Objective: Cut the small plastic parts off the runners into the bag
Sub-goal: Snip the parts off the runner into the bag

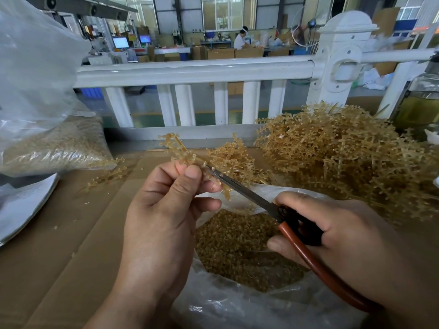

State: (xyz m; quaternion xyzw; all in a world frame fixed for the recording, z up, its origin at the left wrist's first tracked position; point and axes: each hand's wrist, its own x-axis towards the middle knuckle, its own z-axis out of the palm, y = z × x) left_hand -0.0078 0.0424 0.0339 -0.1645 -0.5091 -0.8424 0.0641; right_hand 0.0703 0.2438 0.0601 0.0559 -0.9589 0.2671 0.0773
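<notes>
My left hand (166, 210) pinches a runner (177, 148) at frame centre. My right hand (337, 236) grips the scissors (247, 193), blade tips against it, with the open bag (237, 312) just beneath.

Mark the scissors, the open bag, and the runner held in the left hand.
scissors (247, 193): head view, middle of the blade.
open bag (225, 305): head view, near plastic wall.
runner (177, 146): head view, upper stem.

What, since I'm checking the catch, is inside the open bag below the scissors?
Loose tan parts lie in the bag; the right hand covers some, and deeper layers are hidden.
</notes>
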